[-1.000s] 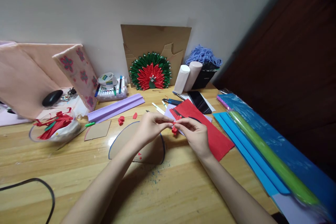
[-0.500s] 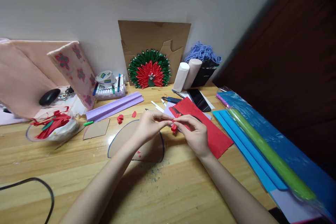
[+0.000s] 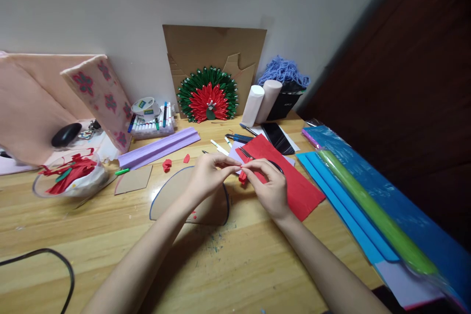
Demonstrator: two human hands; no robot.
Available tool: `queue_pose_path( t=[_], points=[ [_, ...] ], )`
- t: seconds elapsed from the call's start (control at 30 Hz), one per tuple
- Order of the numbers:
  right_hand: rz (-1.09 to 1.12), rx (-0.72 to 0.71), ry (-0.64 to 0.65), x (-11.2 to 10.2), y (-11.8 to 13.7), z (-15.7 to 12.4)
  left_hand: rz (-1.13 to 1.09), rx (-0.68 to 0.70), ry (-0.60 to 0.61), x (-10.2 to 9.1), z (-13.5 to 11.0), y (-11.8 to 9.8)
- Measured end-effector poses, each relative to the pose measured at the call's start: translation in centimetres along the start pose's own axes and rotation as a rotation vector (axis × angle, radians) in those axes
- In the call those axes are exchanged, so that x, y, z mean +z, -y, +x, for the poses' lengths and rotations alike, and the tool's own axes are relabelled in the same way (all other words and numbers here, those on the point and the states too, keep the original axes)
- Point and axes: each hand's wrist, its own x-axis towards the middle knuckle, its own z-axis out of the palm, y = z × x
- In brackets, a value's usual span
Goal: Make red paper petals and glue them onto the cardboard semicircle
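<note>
My left hand [image 3: 209, 174] and my right hand [image 3: 268, 186] meet above the wooden table, fingertips pinched together on a small red paper piece [image 3: 243, 177]. Both hands are closed on it. Under my left hand lies a half-round cardboard piece [image 3: 172, 196] with a blue outline. A red paper sheet [image 3: 294, 186] lies under and to the right of my right hand. Two small red paper bits [image 3: 168, 164] rest on the table left of my hands.
A red and green paper fan ornament [image 3: 208, 95] leans on cardboard at the wall. A clear bowl of red scraps [image 3: 69, 176] stands left, a marker box [image 3: 152, 125] behind it, a purple folded paper [image 3: 158, 146] nearby. Blue sheets and a green roll [image 3: 368, 206] lie right. A black cable [image 3: 44, 260] curls front left.
My hands have kept pinching the red piece, with the fingers shifting slightly. The view has drifted a little, so everything sits slightly lower-left to upper in frame.
</note>
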Motion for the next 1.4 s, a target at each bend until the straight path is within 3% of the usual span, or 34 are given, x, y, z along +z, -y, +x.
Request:
queue_pose_path(
  t=[0.57,0.73,0.97,1.13,1.4],
  points=[
    [0.108,0.149,0.068,0.0,-0.3,0.0,0.037,-0.091,0.094,-0.7,0.0,-0.8],
    [0.134,0.119,0.074,-0.2,-0.1,0.1,0.004,-0.117,0.097,-0.6,-0.1,-0.9],
    [0.004,-0.020,0.071,-0.3,0.0,0.2,-0.084,-0.144,0.095,-0.4,0.0,-0.3],
    [-0.032,-0.042,0.072,-0.4,0.0,0.2,-0.133,-0.215,0.239,-0.5,0.0,0.2],
    [-0.099,-0.083,0.068,-0.3,0.1,0.1,-0.107,-0.261,0.259,-0.7,-0.1,-0.1]
  ],
)
